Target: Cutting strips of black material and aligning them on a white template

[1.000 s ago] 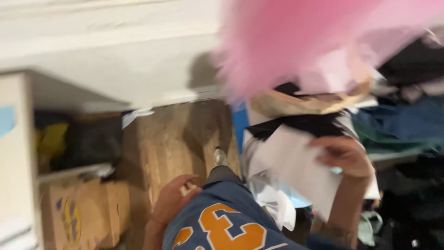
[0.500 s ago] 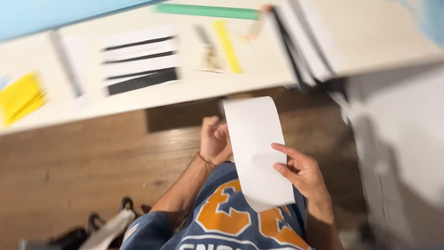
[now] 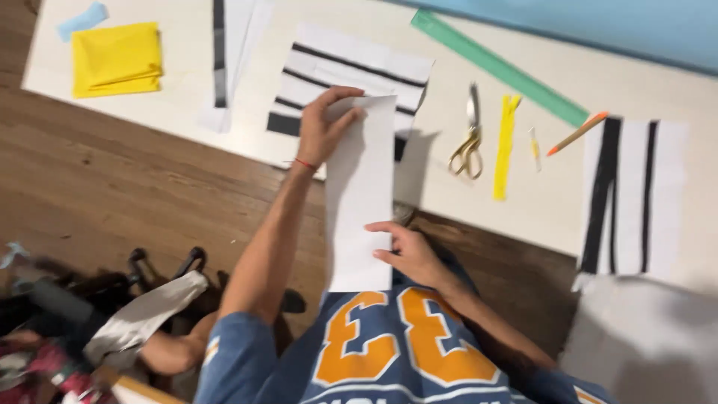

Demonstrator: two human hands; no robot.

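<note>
**Two hands hold a long white strip over a table edge**

Nearest the viewer, the right hand (image 3: 410,253) pinches the lower part of a long white strip (image 3: 360,196), thumb on top. Farther out, the left hand (image 3: 324,126) grips the strip's top end, fingers curled around its edge, above a black-and-white striped piece (image 3: 351,71) on the white table (image 3: 523,194). Beyond lie scissors (image 3: 468,138), a yellow zipper (image 3: 506,144), an orange pencil (image 3: 577,133), a green ruler (image 3: 497,66) and folded yellow cloth (image 3: 117,58).
</note>
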